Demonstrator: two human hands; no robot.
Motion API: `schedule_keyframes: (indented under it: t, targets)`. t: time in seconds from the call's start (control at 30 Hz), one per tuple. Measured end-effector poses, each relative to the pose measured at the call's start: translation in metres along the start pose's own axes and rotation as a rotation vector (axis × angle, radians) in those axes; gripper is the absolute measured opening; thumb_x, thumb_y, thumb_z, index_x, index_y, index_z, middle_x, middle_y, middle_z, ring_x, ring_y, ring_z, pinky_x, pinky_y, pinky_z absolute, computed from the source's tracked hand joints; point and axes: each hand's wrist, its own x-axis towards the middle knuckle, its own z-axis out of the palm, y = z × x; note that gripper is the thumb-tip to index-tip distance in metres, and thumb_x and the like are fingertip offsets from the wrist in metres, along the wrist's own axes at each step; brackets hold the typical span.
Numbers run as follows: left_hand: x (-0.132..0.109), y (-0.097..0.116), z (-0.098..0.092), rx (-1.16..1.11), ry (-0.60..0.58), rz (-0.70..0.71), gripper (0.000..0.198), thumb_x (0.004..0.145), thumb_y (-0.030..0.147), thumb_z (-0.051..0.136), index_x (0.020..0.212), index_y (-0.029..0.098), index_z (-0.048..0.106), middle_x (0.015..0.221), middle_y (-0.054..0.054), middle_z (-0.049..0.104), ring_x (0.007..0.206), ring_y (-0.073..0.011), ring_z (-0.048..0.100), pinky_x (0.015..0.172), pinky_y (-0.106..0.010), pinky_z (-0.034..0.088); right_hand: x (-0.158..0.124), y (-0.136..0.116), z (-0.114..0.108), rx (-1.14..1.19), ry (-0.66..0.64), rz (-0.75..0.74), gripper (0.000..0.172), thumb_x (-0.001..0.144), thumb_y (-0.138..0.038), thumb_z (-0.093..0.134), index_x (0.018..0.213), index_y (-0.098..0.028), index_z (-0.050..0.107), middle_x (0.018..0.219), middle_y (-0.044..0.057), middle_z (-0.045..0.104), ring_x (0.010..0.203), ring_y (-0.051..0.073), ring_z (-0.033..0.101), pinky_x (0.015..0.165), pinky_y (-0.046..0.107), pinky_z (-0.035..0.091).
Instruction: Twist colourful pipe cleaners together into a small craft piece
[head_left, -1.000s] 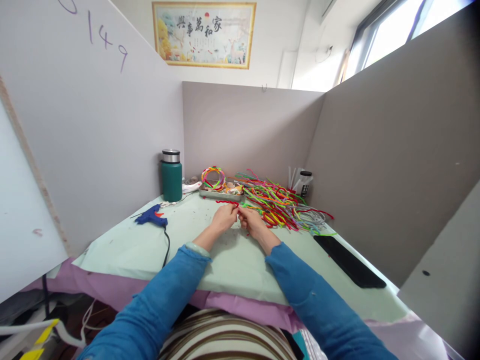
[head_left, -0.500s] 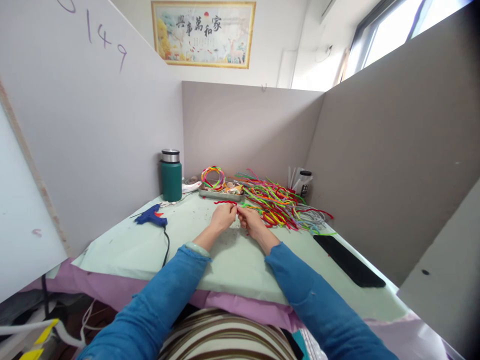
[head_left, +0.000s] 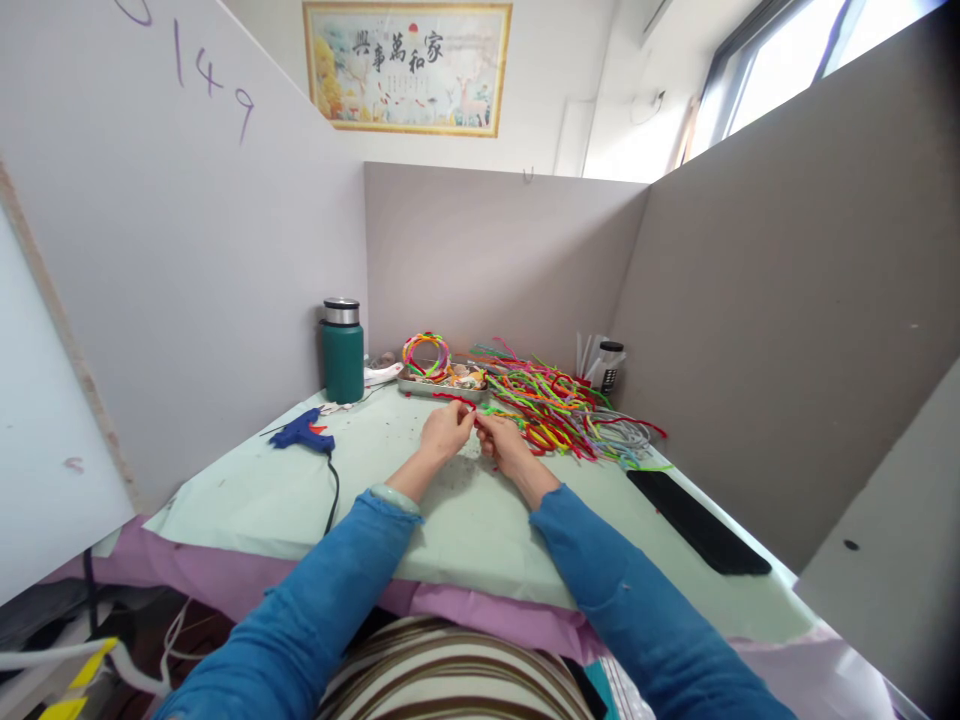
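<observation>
A twisted red pipe cleaner (head_left: 453, 398) is pinched between my two hands above the middle of the table, its loose end pointing left and away from me. My left hand (head_left: 445, 432) is closed on it, fingertips and thumb together. Right beside it, my right hand (head_left: 502, 440) pinches the same red pipe cleaner, and the two sets of fingertips nearly meet. The part between the fingers is mostly hidden. Behind my right hand lies a heap of colourful pipe cleaners (head_left: 562, 395).
A metal tray (head_left: 442, 391) with small pieces and a ring of twisted pipe cleaners (head_left: 425, 350) stands at the back. To the left are a green bottle (head_left: 343, 360) and a blue glue gun (head_left: 304, 432) with a cord. A black strip (head_left: 697, 522) lies at right; partitions enclose the table.
The loose end of the red pipe cleaner has tipped slightly upward and shifted a little right. Both hands stay almost in place, still pinching it.
</observation>
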Motion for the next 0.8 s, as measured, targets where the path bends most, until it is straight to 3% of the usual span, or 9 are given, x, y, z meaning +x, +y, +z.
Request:
schedule_keyframes:
  t: [0.43, 0.63, 0.8]
  targets:
    - [-0.0033, 0.0015, -0.0022, -0.059, 0.031, 0.165, 0.019, 0.08, 0.025, 0.051, 0.094, 0.022, 0.063, 0.081, 0.0, 0.068, 0.069, -0.0119, 0.058, 0.065, -0.021, 0.04, 0.0048, 0.0035, -0.0035, 0.054, 0.018, 0.014, 0.031, 0.063, -0.042, 0.067, 0.068, -0.018, 0.049, 0.05, -0.007, 0.044, 0.036, 0.003, 0.031, 0.035, 0.018, 0.02]
    - [-0.0027, 0.0014, -0.0016, -0.045, 0.035, 0.246, 0.025, 0.082, 0.023, 0.048, 0.097, 0.023, 0.068, 0.094, -0.003, 0.067, 0.082, -0.0132, 0.059, 0.077, -0.023, 0.043, 0.0048, 0.0033, -0.0043, 0.087, 0.035, 0.013, 0.029, 0.064, -0.04, 0.067, 0.066, -0.018, 0.048, 0.05, -0.006, 0.044, 0.035, 0.003, 0.032, 0.035, 0.019, 0.02]
    - [-0.0015, 0.0011, -0.0013, 0.001, 0.011, 0.232, 0.028, 0.083, 0.024, 0.049, 0.102, 0.023, 0.068, 0.099, -0.004, 0.067, 0.087, -0.0149, 0.059, 0.082, -0.025, 0.044, 0.0031, 0.0021, -0.0035, 0.09, 0.04, 0.017, 0.028, 0.065, -0.039, 0.066, 0.067, -0.018, 0.048, 0.049, -0.006, 0.045, 0.036, 0.004, 0.032, 0.034, 0.019, 0.021]
